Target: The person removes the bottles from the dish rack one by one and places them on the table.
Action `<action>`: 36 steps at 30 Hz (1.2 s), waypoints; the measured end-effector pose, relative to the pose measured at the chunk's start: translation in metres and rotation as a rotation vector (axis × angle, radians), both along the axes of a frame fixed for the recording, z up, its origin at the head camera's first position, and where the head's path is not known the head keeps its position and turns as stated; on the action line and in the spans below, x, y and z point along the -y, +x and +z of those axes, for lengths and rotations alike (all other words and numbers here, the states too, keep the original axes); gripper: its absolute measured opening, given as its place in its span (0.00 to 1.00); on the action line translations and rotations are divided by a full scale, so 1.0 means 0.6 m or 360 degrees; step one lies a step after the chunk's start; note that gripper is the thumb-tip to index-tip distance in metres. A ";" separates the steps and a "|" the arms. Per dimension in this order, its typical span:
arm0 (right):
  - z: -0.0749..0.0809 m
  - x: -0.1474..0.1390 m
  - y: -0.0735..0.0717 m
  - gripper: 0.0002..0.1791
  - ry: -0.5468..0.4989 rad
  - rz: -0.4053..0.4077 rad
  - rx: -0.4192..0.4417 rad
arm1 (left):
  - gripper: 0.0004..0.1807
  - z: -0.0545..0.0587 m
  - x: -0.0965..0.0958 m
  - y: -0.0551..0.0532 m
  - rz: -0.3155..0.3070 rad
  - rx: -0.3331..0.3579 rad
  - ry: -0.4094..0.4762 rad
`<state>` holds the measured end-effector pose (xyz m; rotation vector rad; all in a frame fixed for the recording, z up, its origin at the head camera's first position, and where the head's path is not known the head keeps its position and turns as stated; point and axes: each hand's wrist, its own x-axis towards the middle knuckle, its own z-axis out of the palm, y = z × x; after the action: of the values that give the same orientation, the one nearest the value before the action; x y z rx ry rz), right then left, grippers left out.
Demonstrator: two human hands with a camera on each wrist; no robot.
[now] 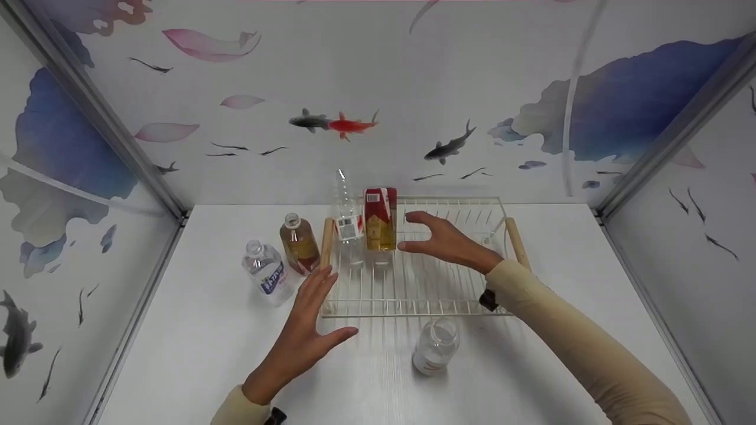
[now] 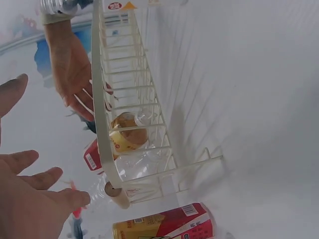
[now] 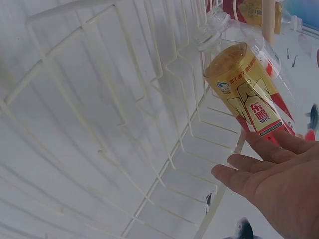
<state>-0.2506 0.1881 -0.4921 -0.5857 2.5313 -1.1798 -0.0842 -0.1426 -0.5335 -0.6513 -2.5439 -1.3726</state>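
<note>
A gold-and-red labelled bottle [image 1: 381, 221] sits neck down in the white wire dish rack [image 1: 413, 308]. My right hand [image 1: 446, 241] is just to its right, thumb and fingers spread apart with nothing between them. In the right wrist view the fingertips [image 3: 254, 142] come right up to the bottle's label. A clear plastic bottle [image 1: 348, 236] is in the rack on the other side of it. My left hand [image 1: 304, 324] hovers by the rack's front left corner, palm inward and fingers extended, holding nothing. Its fingertips overlap the left wooden handle [image 1: 326, 242] in the head view.
Left of the rack stand an uncapped brown bottle [image 1: 300, 245] and a clear bottle with a blue label [image 1: 269, 274]. A clear jar-like bottle [image 1: 436, 347] stands before the rack. Another wooden handle [image 1: 517, 242] is on the right; a patterned wall [image 1: 390, 159] rises behind.
</note>
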 end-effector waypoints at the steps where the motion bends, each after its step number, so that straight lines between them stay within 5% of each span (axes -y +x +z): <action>1: -0.001 0.001 -0.001 0.52 -0.0001 -0.0003 0.0003 | 0.57 -0.002 0.001 -0.002 0.0001 0.0021 -0.0004; 14: -0.024 0.030 -0.022 0.50 -0.0096 -0.0092 0.0061 | 0.72 -0.028 0.004 -0.041 0.0052 0.0383 0.0181; 19: -0.030 0.038 -0.028 0.50 -0.0136 -0.0099 0.0084 | 0.75 -0.043 0.003 -0.055 0.0035 0.0404 0.0251; 26: -0.038 0.051 -0.038 0.51 -0.0162 -0.0096 0.0095 | 0.77 -0.052 0.002 -0.065 0.0087 0.0431 0.0149; 36: -0.044 0.062 -0.048 0.50 -0.0230 -0.0108 0.0126 | 0.77 -0.059 -0.001 -0.075 0.0053 0.0450 0.0286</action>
<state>-0.2797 0.1507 -0.5187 -0.4792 2.4320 -1.3909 -0.1290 -0.1420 -0.5688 -0.4056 -2.5783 -1.7672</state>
